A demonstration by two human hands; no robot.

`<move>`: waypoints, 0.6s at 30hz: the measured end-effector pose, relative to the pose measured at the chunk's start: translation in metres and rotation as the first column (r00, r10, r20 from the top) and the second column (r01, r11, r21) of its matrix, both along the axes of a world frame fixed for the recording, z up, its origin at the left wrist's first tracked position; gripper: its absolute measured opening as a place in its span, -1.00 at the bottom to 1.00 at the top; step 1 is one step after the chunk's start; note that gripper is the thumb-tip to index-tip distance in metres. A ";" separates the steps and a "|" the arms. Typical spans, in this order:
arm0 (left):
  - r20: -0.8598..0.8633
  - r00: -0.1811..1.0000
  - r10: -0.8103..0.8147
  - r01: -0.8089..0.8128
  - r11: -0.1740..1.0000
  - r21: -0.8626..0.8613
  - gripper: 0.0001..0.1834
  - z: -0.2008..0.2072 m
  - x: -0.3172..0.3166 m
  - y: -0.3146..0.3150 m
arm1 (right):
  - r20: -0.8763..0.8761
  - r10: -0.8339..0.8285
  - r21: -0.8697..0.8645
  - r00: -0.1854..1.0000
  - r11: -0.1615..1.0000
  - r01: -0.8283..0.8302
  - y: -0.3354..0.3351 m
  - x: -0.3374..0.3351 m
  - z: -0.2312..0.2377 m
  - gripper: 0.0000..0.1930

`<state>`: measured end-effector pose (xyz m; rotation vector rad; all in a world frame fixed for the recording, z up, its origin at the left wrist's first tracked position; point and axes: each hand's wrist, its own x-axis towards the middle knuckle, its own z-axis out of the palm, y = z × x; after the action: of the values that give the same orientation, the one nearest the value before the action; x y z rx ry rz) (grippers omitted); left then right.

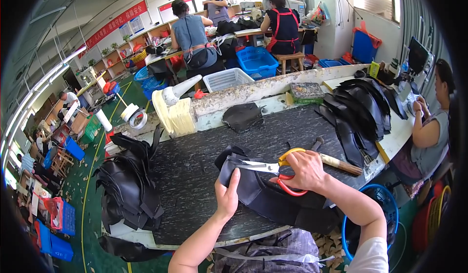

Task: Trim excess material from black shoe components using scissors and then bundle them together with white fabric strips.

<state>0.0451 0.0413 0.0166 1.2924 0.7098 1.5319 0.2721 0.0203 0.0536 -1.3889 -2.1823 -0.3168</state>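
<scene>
My left hand [227, 197] pinches the upper end of a black leather-like piece [248, 190], which hangs down over the near edge of the work table. In my right hand [308, 171] is a pair of scissors [267, 167] with one yellow and one red handle loop. Their blades point left and lie against the piece, close to my left fingers. Whether the blades are parted is hard to make out. Just beyond my right hand lies a tool with a wooden handle [343, 165], partly hidden.
Stacks of black pieces lie on the left [129, 187] and far right [358, 109] of the dark table top [190, 175]. A loose black piece [243, 117] rests near the back ledge. A blue basket [345, 229] stands by my right arm. A co-worker [431, 131] sits at right.
</scene>
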 end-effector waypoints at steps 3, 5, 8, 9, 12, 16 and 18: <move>-0.098 0.994 0.050 -0.044 0.997 0.059 -0.75 0.004 0.002 -0.003 | -0.019 0.041 0.038 0.999 0.998 -0.041 0.005 -0.002 0.002 -0.36; -0.129 0.990 0.065 -0.054 0.995 0.083 -0.76 0.005 0.000 -0.006 | 0.079 0.077 0.236 0.994 0.967 -0.093 0.009 -0.016 0.023 -0.39; -0.158 0.987 0.041 -0.032 0.998 0.060 -0.77 0.006 -0.004 -0.003 | 0.045 0.117 0.200 0.992 0.972 -0.123 0.015 -0.012 0.019 -0.45; -0.160 0.987 0.023 -0.022 1.000 0.012 -0.78 0.007 -0.005 -0.002 | 0.000 0.137 0.103 0.991 0.985 -0.137 0.017 -0.010 0.014 -0.46; -0.240 0.971 -0.013 0.019 1.000 0.024 -0.79 0.008 -0.003 -0.002 | -0.193 0.168 0.037 0.967 0.986 -0.164 0.020 -0.015 0.015 -0.49; -0.272 0.962 0.016 0.013 0.994 0.105 -0.81 0.005 -0.003 -0.006 | -0.410 0.002 -0.200 0.912 0.975 -0.092 0.037 -0.028 0.029 -0.49; -0.339 0.934 0.112 -0.065 0.987 0.149 -0.83 0.009 -0.007 -0.012 | -0.700 0.112 -0.251 0.705 0.886 -0.391 0.061 -0.030 0.005 -0.55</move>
<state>0.0384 0.0292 0.0256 1.6792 0.9090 1.4585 0.2424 0.0817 0.0585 -1.1024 -1.8061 0.6741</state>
